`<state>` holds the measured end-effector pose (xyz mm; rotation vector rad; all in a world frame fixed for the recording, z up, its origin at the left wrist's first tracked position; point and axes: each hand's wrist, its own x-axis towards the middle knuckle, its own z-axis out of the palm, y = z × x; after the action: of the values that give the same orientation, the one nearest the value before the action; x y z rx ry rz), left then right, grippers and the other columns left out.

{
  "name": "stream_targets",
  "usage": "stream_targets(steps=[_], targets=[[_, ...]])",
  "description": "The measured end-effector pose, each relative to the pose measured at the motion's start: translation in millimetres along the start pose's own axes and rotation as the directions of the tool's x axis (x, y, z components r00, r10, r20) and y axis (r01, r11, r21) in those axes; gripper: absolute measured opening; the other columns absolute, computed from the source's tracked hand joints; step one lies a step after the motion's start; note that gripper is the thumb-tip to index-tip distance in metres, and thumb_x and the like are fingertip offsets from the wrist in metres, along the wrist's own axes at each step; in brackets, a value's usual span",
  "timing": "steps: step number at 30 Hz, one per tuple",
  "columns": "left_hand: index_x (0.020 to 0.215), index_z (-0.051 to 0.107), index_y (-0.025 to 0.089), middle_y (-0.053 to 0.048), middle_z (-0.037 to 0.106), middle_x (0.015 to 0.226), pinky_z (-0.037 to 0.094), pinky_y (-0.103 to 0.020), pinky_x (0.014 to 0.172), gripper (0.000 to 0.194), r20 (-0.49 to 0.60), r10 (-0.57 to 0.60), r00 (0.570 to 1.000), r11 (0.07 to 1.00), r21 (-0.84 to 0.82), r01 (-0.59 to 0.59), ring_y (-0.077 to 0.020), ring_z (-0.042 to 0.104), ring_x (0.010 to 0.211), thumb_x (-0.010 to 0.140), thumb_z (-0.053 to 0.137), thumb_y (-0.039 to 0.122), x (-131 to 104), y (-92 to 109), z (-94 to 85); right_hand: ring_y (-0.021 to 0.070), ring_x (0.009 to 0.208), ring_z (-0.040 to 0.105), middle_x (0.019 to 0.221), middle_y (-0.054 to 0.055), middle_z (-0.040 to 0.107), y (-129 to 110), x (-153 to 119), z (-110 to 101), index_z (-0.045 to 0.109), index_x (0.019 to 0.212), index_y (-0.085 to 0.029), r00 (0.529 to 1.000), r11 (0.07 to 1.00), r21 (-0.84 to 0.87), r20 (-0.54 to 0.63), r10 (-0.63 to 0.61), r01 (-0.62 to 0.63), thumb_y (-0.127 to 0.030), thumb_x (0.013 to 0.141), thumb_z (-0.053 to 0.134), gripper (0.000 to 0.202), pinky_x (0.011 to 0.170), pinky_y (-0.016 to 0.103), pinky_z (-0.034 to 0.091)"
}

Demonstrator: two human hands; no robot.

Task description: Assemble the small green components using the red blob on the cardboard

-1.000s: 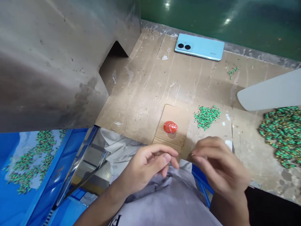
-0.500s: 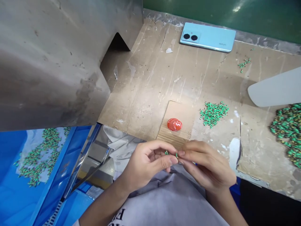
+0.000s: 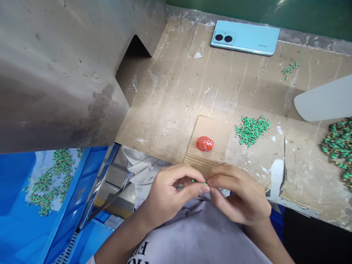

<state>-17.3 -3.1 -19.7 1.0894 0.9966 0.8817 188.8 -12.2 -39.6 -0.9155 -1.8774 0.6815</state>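
Observation:
My left hand (image 3: 176, 190) pinches a tiny green piece (image 3: 205, 183) between thumb and index finger, and another green bit shows behind its fingers. The fingertips of my right hand (image 3: 239, 192) are closed against the same piece, touching the left fingertips. Just beyond the hands, a glossy red blob (image 3: 205, 143) lies on a small cardboard piece (image 3: 210, 124). To the right of the cardboard is a small pile of green pieces (image 3: 251, 130).
A light blue phone (image 3: 244, 37) lies at the table's back. A larger green pile (image 3: 339, 146) and a pale rounded object (image 3: 326, 99) are at right. Left stand a metal housing (image 3: 60, 73) and a blue tray (image 3: 16, 183) with green pieces.
The green piece between my fingertips has tipped from upright to lying flatter, and my fingertips have come closer together. The view has shifted slightly.

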Motion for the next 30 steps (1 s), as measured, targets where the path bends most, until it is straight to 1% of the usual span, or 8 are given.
stream_targets(steps=[4, 9, 13, 18, 21, 25, 27, 30], targets=[[0.083, 0.085, 0.021, -0.003, 0.085, 0.077, 0.057, -0.021, 0.062, 0.016, -0.01, 0.127, 0.992, 0.989, 0.08, -0.126, -0.0148, 0.075, 0.067, 0.092, 0.098, 0.024, 0.8, 0.2, -0.4, 0.02, 0.076, 0.08, 0.088, 0.006, 0.082, -1.4, -3.4, -1.3, 0.071, 0.115, -0.024, 1.0, 1.0, 0.011, 0.015, 0.012, -0.012, -0.002, 0.095, 0.068, 0.03, 0.069, 0.03, 0.068], [0.079, 0.085, 0.019, -0.004, 0.084, 0.074, 0.057, -0.02, 0.061, 0.021, 0.006, 0.033, 0.999, 0.996, 0.087, -0.033, -0.0138, 0.072, 0.063, 0.091, 0.099, 0.029, 2.0, 2.7, -1.7, 0.0206, 0.08, 0.081, 0.098, 0.008, 0.083, -1.5, -10.1, -8.6, 0.076, 0.115, -0.022, 0.999, 0.999, 0.007, 0.037, 0.031, -0.031, 0.0, 0.098, 0.069, 0.029, 0.072, 0.032, 0.068], [0.079, 0.085, 0.018, -0.004, 0.084, 0.074, 0.056, -0.018, 0.062, 0.022, 0.008, -0.012, 1.0, 0.998, 0.056, 0.011, -0.0128, 0.071, 0.064, 0.09, 0.099, 0.029, 3.5, 4.9, -0.4, 0.0194, 0.08, 0.08, 0.094, 0.007, 0.083, -2.8, -5.4, -11.8, 0.076, 0.114, -0.02, 0.996, 0.998, 0.017, 0.057, 0.064, -0.066, 0.001, 0.099, 0.069, 0.027, 0.075, 0.03, 0.068], [0.082, 0.087, 0.019, -0.002, 0.084, 0.075, 0.055, -0.015, 0.062, 0.015, -0.004, -0.017, 1.0, 1.0, 0.006, 0.018, -0.0098, 0.069, 0.064, 0.089, 0.1, 0.023, 4.3, 3.6, 2.2, 0.0187, 0.076, 0.077, 0.091, 0.006, 0.08, -4.6, 4.8, -14.9, 0.076, 0.111, -0.019, 0.993, 0.986, 0.127, 0.061, 0.097, -0.104, 0.003, 0.097, 0.067, 0.027, 0.068, 0.029, 0.063], [0.093, 0.091, 0.021, 0.0, 0.083, 0.077, 0.054, -0.013, 0.055, 0.006, -0.031, -0.041, 0.999, 0.994, -0.106, 0.037, -0.0077, 0.068, 0.059, 0.092, 0.096, 0.019, 3.4, 1.0, 2.6, 0.0185, 0.078, 0.074, 0.091, 0.005, 0.077, -1.6, 6.3, -16.0, 0.075, 0.11, -0.02, 0.987, 0.982, 0.098, 0.004, 0.164, -0.163, 0.001, 0.099, 0.07, 0.025, 0.069, 0.031, 0.06], [0.118, 0.093, 0.028, 0.0, 0.086, 0.089, 0.059, -0.011, 0.057, 0.019, -0.062, -0.079, 0.995, 0.966, -0.252, 0.061, -0.0065, 0.072, 0.063, 0.101, 0.089, 0.02, 2.0, -2.0, 0.6, 0.0156, 0.072, 0.064, 0.087, 0.001, 0.072, 9.8, 5.5, -12.3, 0.077, 0.103, -0.025, 0.907, 0.925, 0.008, -0.196, 0.373, -0.379, -0.008, 0.105, 0.074, 0.017, 0.062, 0.03, 0.049], [0.127, 0.091, 0.029, -0.002, 0.089, 0.098, 0.063, -0.011, 0.063, 0.023, -0.056, -0.108, 0.993, 0.95, -0.301, 0.087, -0.0069, 0.076, 0.071, 0.106, 0.084, 0.021, 1.5, -2.3, -1.1, 0.0147, 0.068, 0.06, 0.085, 0.0, 0.07, 15.2, 5.6, -9.0, 0.078, 0.099, -0.026, 0.865, 0.892, 0.008, -0.244, 0.439, -0.451, -0.013, 0.106, 0.076, 0.014, 0.058, 0.03, 0.045], [0.13, 0.088, 0.028, -0.002, 0.092, 0.099, 0.066, -0.012, 0.064, 0.028, -0.037, -0.181, 0.983, 0.9, -0.409, 0.15, -0.0081, 0.081, 0.071, 0.104, 0.088, 0.02, 2.1, -1.4, -2.6, 0.0137, 0.066, 0.058, 0.084, -0.001, 0.07, 18.6, 7.2, -4.9, 0.078, 0.098, -0.026, 0.849, 0.879, -0.006, -0.261, 0.459, -0.477, -0.016, 0.107, 0.077, 0.013, 0.056, 0.029, 0.044]])
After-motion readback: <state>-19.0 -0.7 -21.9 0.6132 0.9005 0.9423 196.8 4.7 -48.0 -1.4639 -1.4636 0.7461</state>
